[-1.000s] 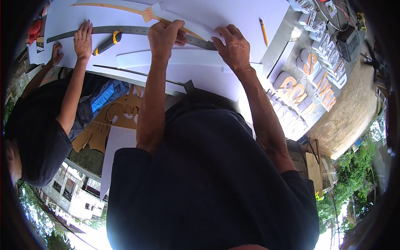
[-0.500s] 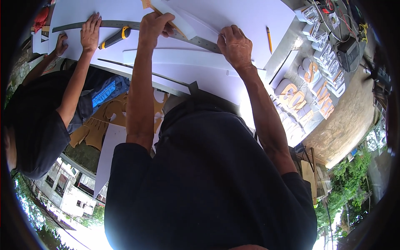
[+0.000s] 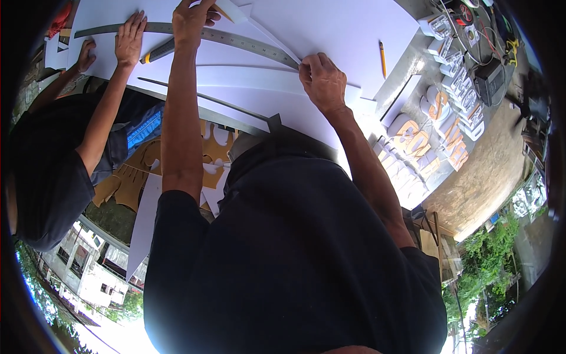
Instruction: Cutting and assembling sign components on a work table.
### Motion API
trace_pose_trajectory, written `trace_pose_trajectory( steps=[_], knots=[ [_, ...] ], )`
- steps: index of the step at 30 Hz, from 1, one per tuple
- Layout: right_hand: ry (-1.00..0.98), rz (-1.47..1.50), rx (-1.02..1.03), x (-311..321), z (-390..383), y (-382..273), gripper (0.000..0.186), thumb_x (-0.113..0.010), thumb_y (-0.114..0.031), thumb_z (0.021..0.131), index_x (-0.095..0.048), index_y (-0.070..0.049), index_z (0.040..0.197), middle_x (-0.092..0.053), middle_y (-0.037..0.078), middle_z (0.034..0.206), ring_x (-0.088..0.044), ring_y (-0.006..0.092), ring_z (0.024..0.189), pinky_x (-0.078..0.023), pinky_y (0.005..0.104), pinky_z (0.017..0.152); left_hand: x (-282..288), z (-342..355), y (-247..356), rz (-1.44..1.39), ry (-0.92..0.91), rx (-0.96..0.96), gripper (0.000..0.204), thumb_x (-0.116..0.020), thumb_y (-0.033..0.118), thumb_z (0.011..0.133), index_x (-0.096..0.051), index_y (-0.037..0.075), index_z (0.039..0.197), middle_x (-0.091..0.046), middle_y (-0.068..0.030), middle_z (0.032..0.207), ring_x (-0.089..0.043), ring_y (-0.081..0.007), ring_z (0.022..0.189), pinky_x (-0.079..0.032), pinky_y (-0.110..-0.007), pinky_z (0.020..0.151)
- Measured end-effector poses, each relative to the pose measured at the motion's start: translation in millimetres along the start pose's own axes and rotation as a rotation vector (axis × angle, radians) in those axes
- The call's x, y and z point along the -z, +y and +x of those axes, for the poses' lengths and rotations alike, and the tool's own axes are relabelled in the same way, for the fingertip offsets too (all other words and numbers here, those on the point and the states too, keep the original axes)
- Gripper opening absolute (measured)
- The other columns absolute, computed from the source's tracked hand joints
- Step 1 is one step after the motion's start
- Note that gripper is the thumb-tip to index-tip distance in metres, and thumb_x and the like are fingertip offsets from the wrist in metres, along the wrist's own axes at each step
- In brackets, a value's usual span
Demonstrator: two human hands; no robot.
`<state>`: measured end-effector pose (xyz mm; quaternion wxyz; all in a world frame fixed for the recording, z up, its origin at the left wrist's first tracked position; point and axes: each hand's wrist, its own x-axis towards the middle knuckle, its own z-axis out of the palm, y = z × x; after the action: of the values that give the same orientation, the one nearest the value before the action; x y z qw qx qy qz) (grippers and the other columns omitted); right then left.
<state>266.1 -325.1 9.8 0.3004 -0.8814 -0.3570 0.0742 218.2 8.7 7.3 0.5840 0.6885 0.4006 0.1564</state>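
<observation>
A long steel ruler [image 3: 247, 44] lies across the white sheet [image 3: 359, 35], appearing curved. My left hand [image 3: 190, 25] is closed over the ruler at the top of the view, with a white strip with a brown edge [image 3: 233, 10] between thumb and fingers. At the ruler's right end, my right hand [image 3: 324, 79] has its fingers curled and pinched onto it; the fingertips are partly hidden. A yellow-and-black utility knife [image 3: 158, 52] lies just below the ruler, partly covered by my left forearm.
At left, a co-worker's hand [image 3: 130, 38] presses flat on the ruler; the other hand [image 3: 86, 56] rests at the sheet's edge. A pencil [image 3: 382, 59] lies at right. Beyond are cut-out letters [image 3: 413, 138], a black power box [image 3: 488, 82] and cables. A dark thin bar [image 3: 206, 97] lies nearer me.
My left hand has moved left and farther away, carrying the white strip with it. My right hand has shifted slightly left. The knife is now partly behind my left forearm.
</observation>
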Motion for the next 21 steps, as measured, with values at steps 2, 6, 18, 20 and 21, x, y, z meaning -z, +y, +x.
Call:
trace_pose_trajectory(
  steps=[2, 6, 18, 20, 21],
  knots=[
    [-0.011, 0.068, -0.023, 4, -1, 5, 0.006, -0.067, -0.010, 0.089, -0.061, -0.008, 0.088, -0.063, 0.008, 0.083, -0.068, 0.0300, 0.075, -0.056, 0.0426, 0.062, -9, -4, 2, 0.002, -0.024, -0.044, 0.052, -0.078, 0.026, 0.087, -0.062, -0.011, 0.120, -0.073, -0.0132, 0.083, -0.072, -0.0175, 0.071, -0.058, -0.027, 0.065],
    [0.060, 0.222, -0.119, 26, -7, 11, 0.004, -0.065, -0.011, 0.094, -0.065, -0.008, 0.097, -0.067, 0.011, 0.089, -0.068, 0.0343, 0.077, -0.055, 0.0435, 0.067, 2, 6, -6, -0.009, -0.036, -0.082, 0.042, -0.074, 0.025, 0.088, -0.066, -0.010, 0.109, -0.073, -0.0123, 0.079, -0.071, -0.0169, 0.069, -0.056, -0.026, 0.063],
    [0.128, 0.053, -0.257, 76, -47, 70, 0.012, -0.067, -0.011, 0.092, -0.069, -0.008, 0.103, -0.069, 0.011, 0.089, -0.070, 0.0255, 0.071, -0.056, 0.0373, 0.067, 24, 9, 8, 1.012, 0.268, -0.287, 0.045, -0.068, 0.035, 0.071, -0.071, -0.005, 0.092, -0.074, -0.0259, 0.085, -0.074, -0.0441, 0.081, -0.060, -0.047, 0.080],
    [0.135, 0.062, -0.275, 74, -51, 66, 0.012, -0.067, -0.012, 0.092, -0.068, -0.008, 0.103, -0.069, 0.011, 0.089, -0.070, 0.0254, 0.070, -0.056, 0.0375, 0.067, 13, 5, 16, 1.080, 0.325, -0.229, 0.040, -0.066, 0.031, 0.072, -0.071, -0.004, 0.091, -0.073, -0.0279, 0.088, -0.073, -0.0461, 0.086, -0.060, -0.049, 0.083],
    [0.118, 0.070, -0.283, 76, -49, 65, 0.012, -0.068, -0.012, 0.092, -0.068, -0.008, 0.103, -0.069, 0.011, 0.089, -0.069, 0.0252, 0.070, -0.055, 0.0376, 0.067, 21, 4, 12, 1.090, 0.317, -0.223, 0.044, -0.065, 0.030, 0.073, -0.069, -0.004, 0.100, -0.073, -0.0275, 0.091, -0.072, -0.0461, 0.088, -0.059, -0.049, 0.083]
  ],
)
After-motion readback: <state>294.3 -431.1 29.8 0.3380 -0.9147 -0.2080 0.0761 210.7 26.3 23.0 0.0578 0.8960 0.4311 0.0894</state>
